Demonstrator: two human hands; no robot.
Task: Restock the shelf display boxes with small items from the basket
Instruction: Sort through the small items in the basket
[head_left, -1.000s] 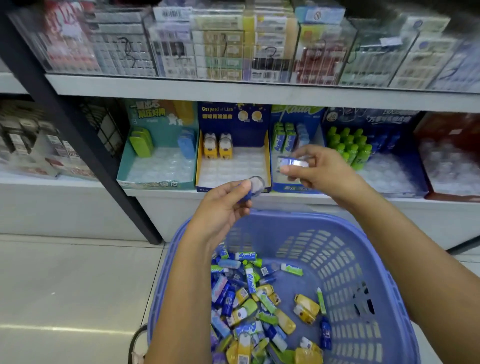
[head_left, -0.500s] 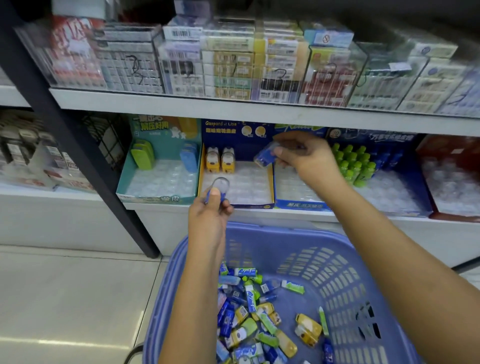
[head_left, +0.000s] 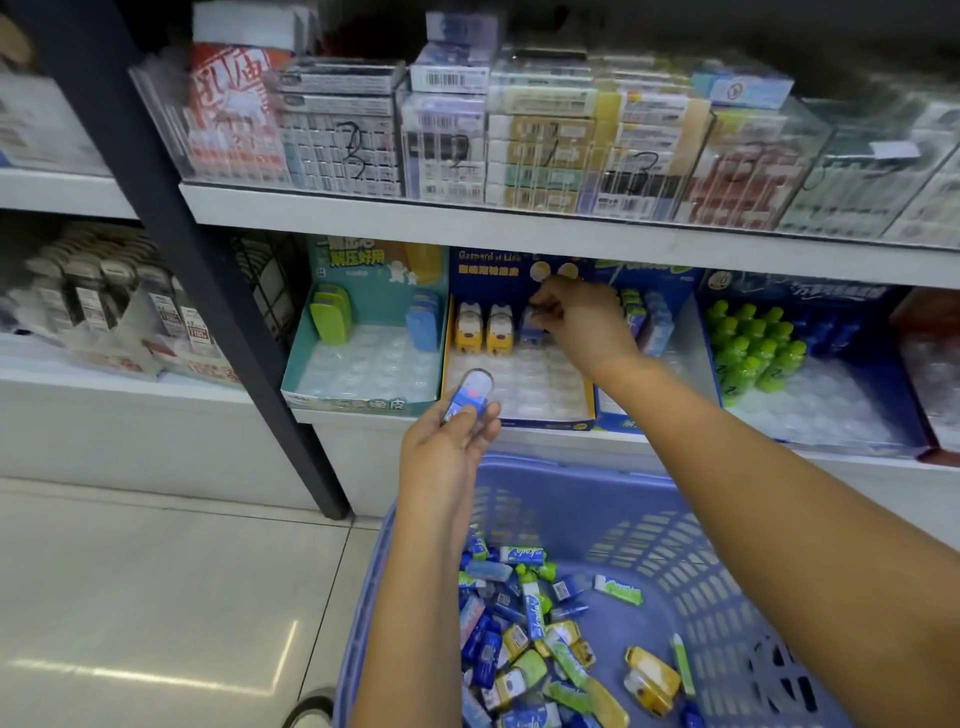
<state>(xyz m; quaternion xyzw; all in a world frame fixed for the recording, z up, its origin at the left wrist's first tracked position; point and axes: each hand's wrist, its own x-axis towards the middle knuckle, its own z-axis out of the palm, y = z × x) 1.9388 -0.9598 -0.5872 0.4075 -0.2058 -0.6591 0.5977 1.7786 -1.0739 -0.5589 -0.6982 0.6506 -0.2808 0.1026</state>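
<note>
**Desk:** What's on your feed, starting from the left?

**Operator:** On the shelf (head_left: 353, 431) I see a teal display box (head_left: 358, 402). Green pieces (head_left: 330, 322) stand at its back left and blue pieces (head_left: 423, 327) at its back right, with clear blister tray in front of them.

**Desk:** And the left hand?

**Operator:** The left hand (head_left: 447, 452) is raised above the basket's far rim, in front of where the teal box meets the next one. Its fingers grip a clear-topped blue item (head_left: 467, 396), which points up toward the shelf.

**Desk:** What's the next box?

**Operator:** It's a yellow-edged display box (head_left: 545, 422) with two yellow pieces (head_left: 485, 332) upright in its back row. The right hand (head_left: 587, 327) reaches into that row, and its fingers pinch a small blue item (head_left: 531, 328) just beside the second yellow piece. I can't tell from here whether the item sits in its slot.

**Desk:** Anything further right?

**Operator:** There's a dark blue box (head_left: 898, 410) holding green bottles (head_left: 748, 343). The right forearm hides part of another box between it and the yellow-edged one.

**Desk:** And the stock?

**Operator:** The blue basket (head_left: 571, 462) sits below the shelf, under both arms. The loose items (head_left: 524, 623) — blue, green and yellow — are heaped on its floor, mostly toward the left.
</note>
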